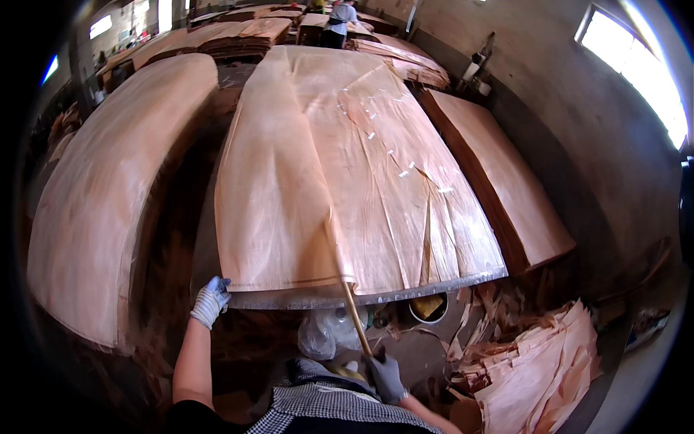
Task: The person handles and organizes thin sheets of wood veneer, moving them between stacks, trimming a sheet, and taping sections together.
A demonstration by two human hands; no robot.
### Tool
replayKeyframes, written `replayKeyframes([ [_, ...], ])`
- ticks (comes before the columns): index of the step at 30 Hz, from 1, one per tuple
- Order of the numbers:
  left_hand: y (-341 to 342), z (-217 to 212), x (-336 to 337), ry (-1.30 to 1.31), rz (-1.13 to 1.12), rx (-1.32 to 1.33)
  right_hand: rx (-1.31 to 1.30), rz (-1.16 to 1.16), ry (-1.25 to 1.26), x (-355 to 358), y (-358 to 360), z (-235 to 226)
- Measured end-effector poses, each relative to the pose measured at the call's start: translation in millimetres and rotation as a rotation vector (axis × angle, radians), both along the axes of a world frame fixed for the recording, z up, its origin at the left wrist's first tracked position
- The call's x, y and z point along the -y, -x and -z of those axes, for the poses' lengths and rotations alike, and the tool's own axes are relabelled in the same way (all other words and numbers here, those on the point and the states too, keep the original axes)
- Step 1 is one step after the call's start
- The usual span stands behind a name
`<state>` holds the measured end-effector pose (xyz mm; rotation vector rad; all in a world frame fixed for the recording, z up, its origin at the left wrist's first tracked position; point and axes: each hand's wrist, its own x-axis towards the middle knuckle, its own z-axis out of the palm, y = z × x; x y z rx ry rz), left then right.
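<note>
A large, thin wood veneer sheet lies over the table in front of me, with long ridges and wrinkles running away from me. Small white tape pieces dot its right half. My left hand, in a pale knitted glove with bluish fingertips, is closed at the sheet's near left corner. In a grey glove, my right hand grips the lower end of a slim wooden stick. The stick slants up to the sheet's near edge, and its far end is hidden beneath a raised fold there.
Long veneer stacks stand left and right of the table. Torn veneer scraps pile at the lower right. A clear plastic bag and white bucket sit below the table edge. Another person stands far back.
</note>
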<state>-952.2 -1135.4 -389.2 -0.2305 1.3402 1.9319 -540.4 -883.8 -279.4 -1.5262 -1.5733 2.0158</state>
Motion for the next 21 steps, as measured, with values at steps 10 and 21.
replayKeyframes([
  [10, -53, -2, -147, 0.544, 0.302, -0.26, -0.347, 0.029, 0.423, -166, 32, -50],
  [21, -217, -33, -500, 0.362, 0.452, -0.361, -0.302, 0.09, 0.304, -517, -143, -53],
])
